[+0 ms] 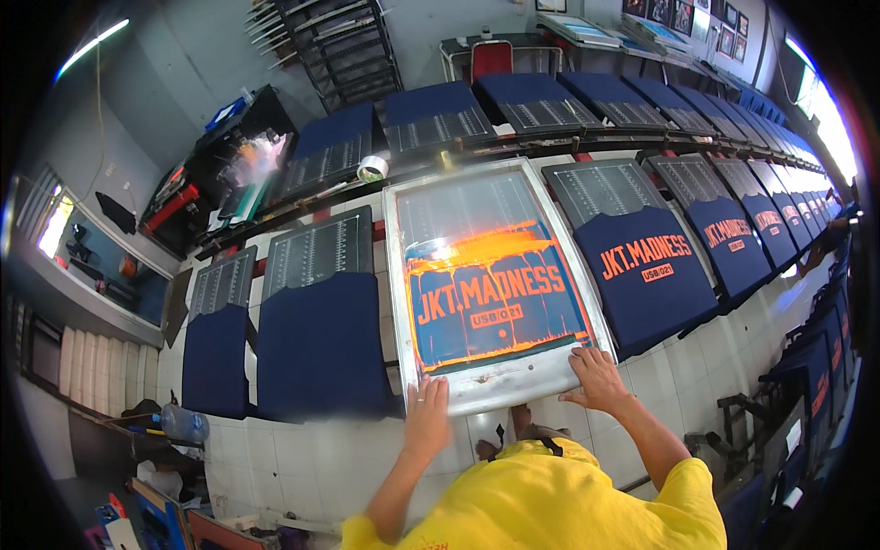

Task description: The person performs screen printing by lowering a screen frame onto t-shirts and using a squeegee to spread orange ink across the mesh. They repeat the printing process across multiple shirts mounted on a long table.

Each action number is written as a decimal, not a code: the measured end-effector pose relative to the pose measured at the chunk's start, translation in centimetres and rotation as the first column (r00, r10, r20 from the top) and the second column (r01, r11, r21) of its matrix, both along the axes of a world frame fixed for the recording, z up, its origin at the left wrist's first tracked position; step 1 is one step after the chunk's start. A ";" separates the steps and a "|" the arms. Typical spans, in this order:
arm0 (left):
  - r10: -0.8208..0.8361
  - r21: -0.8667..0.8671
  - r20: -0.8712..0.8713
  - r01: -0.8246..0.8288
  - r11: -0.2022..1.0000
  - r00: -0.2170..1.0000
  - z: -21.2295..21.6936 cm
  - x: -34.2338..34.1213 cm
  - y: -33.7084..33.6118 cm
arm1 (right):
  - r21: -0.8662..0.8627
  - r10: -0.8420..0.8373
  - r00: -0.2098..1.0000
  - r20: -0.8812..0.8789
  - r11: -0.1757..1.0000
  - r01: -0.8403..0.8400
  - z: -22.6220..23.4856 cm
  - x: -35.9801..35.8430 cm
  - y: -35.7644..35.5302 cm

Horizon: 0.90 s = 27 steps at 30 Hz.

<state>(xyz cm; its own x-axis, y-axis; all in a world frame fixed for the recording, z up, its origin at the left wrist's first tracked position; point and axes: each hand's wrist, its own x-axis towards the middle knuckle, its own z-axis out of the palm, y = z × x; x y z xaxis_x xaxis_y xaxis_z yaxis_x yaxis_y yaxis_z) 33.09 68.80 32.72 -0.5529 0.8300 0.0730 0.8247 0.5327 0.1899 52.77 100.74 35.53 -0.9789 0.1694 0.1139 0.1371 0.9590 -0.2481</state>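
A silk-screen printing frame (392, 275) with a pale metal border lies over a shirt board in front of me. Bright orange ink (486, 246) is pooled in a band across the upper mesh, and orange lettering shows below it. My left hand (427, 410) grips the near left corner of the frame, fingers over the edge. At the near right corner my right hand (598, 378) holds the same border, its thumb lower on the rim. The undersides of both grips are hidden.
To the right, a navy shirt (642, 275) with an orange print lies on its board, with several more printed shirts beyond. Plain navy shirts (321, 344) lie on boards to the left. A tape roll (372, 169) sits on the far rail. A water jug (181, 423) stands lower left.
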 end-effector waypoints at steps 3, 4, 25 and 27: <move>0.038 0.204 0.109 -0.059 0.977 0.993 3.1 0.0 0.1 | -0.118 -0.038 0.988 -0.148 0.993 0.021 0.0 0.3 2.0; 0.082 0.268 0.129 -0.115 0.957 0.988 2.5 -0.5 -0.3 | -0.156 -0.097 0.958 -0.270 0.986 0.056 -1.0 0.2 3.3; 0.465 0.218 0.618 -0.706 0.674 0.634 -7.0 -8.7 -3.0 | -0.752 -0.821 0.567 -0.074 0.419 0.509 -11.4 -3.4 9.8; 0.423 0.189 0.735 -0.760 0.622 0.530 -7.2 -9.4 -2.9 | -0.726 -0.823 0.559 -0.103 0.446 0.523 -11.4 -3.9 9.8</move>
<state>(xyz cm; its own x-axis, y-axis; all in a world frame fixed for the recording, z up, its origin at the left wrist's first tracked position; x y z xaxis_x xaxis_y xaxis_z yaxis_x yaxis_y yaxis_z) 23.68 65.90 25.51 -0.9510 0.2344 -0.2016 -0.0391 0.5555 0.8306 48.87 110.57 24.18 -0.3852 0.9212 0.0552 0.4188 0.2278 -0.8791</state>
